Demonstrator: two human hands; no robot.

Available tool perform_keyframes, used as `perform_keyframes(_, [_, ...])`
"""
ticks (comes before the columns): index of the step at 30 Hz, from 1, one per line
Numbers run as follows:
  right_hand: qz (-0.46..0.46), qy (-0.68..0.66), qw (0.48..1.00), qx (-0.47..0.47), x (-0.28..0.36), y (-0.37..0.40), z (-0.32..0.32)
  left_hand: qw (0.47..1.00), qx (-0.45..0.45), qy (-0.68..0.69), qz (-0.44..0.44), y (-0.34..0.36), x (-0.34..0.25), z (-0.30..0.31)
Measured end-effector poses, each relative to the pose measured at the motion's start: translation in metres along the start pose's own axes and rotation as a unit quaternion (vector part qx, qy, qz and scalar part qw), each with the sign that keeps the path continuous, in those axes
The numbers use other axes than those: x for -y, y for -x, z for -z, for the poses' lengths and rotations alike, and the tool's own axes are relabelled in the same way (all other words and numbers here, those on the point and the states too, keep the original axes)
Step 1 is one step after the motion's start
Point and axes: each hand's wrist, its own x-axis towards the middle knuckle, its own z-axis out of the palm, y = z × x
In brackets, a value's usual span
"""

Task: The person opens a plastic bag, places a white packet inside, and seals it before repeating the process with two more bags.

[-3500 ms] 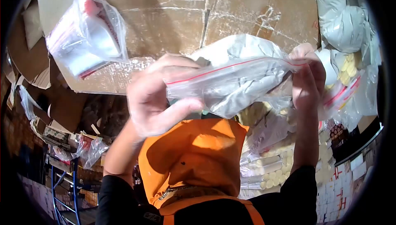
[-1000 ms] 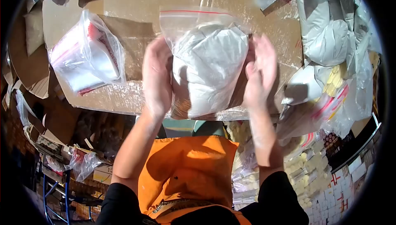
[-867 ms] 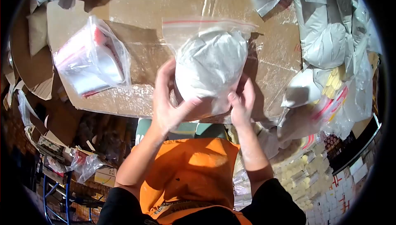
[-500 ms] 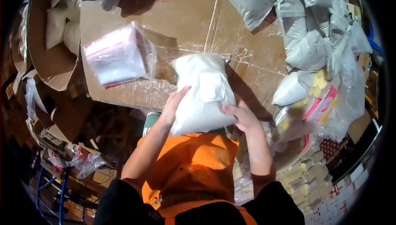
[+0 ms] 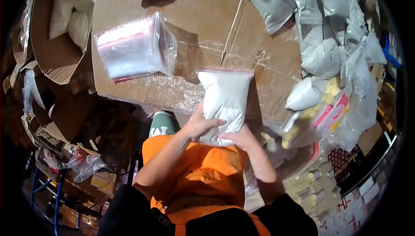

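1. Cardboard point(image 5: 216, 24), laid flat, covers the work surface and is dusted white near its front edge.
2. On it lies a bag point(image 5: 225, 95), clear with a red zip strip at its far end and a white packet filling it. Its near end reaches past the cardboard's front edge.
3. The left hand point(image 5: 199, 125) grasps the bag's near left corner, with its fingers curled over the top.
4. The right hand point(image 5: 240, 138) clasps the bag's near end from underneath, touching the left hand's fingertips.
5. A pack of empty zip bags point(image 5: 134, 52) sits on the cardboard, well apart to the left.
6. Grey pouches point(image 5: 322, 54) are piled at the right, with a sack of yellow pieces point(image 5: 322, 108) just below them.
7. An orange apron point(image 5: 203, 171) shows beneath the hands.
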Motion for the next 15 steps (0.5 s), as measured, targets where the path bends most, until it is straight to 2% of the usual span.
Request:
perform_keyframes(1, [0.036,0.034,0.999,-0.015,-0.002,-0.001,-0.002,0.999,0.002,0.023,-0.028,0.002,-0.003,-0.004])
perform_keyframes(3, [0.044,0.037,0.998,-0.009,0.003,0.003,-0.003,0.999,0.016,0.011,-0.038,0.008,-0.006,-0.004])
perform_keyframes(4, [0.048,0.109,0.993,-0.006,0.009,0.007,0.0,0.999,0.017,0.005,-0.042,0.015,-0.01,-0.006])
perform_keyframes(5, [0.056,0.183,0.981,-0.005,0.018,0.013,0.003,1.0,0.003,0.01,0.01,0.021,-0.015,-0.01])
perform_keyframes(6, [0.052,0.166,0.985,0.0,0.035,0.026,0.001,0.998,-0.007,0.013,0.055,0.025,-0.025,-0.017])
perform_keyframes(7, [0.074,0.174,0.982,-0.004,0.05,0.039,0.003,0.999,0.003,0.005,0.035,0.034,-0.039,-0.028])
perform_keyframes(9, [0.178,0.276,0.945,-0.018,0.081,0.076,0.008,1.0,-0.004,-0.009,0.021,0.068,-0.067,-0.058])
perform_keyframes(10, [0.205,0.288,0.935,-0.019,0.1,0.103,0.009,0.992,0.04,0.044,-0.11,0.075,-0.062,-0.071])
perform_keyframes(11, [0.231,0.315,0.92,-0.044,0.11,0.127,0.014,0.987,0.067,0.084,-0.117,0.098,-0.08,-0.093])
perform_keyframes(13, [0.256,0.215,0.942,-0.019,0.154,0.21,-0.006,0.962,0.157,0.053,-0.218,0.145,-0.114,-0.13])
perform_keyframes(15, [0.312,0.3,0.901,-0.002,0.173,0.285,0.008,0.92,0.324,0.123,-0.184,0.174,-0.133,-0.15])
